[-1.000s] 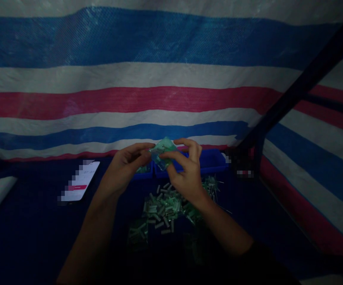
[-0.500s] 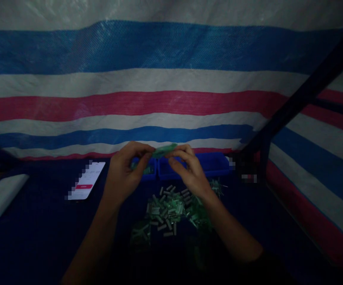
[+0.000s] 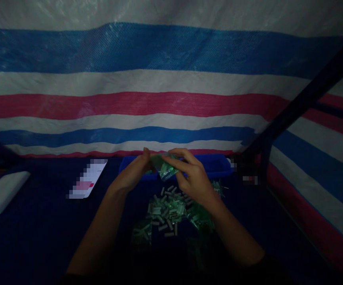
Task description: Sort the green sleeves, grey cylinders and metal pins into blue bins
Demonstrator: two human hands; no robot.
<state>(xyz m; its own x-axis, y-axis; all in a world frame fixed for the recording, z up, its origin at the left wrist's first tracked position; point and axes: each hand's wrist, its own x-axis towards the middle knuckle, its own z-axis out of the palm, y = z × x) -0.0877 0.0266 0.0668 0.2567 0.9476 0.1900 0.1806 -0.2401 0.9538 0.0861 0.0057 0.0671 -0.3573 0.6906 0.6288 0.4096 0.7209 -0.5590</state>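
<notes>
Both hands hold one small green clear packet point(image 3: 165, 168) just above a dark blue table. My left hand point(image 3: 134, 173) pinches its left end with closed fingers. My right hand point(image 3: 193, 179) grips its right side, fingers curled over the top. Below them lies a loose pile of small pale green pieces point(image 3: 171, 209), with a few more small packets beside it. Behind the hands stand two low blue trays point(image 3: 215, 165).
A phone point(image 3: 87, 183) lies on the table to the left, and a white flat object point(image 3: 0, 194) sits at the far left edge. A striped blue, white and red tarp point(image 3: 159, 91) hangs behind. A dark metal bar point(image 3: 302, 99) slants up at the right.
The packet has tipped from lying flat between the fingertips to hanging downward, and both hands have dropped slightly toward the pile.
</notes>
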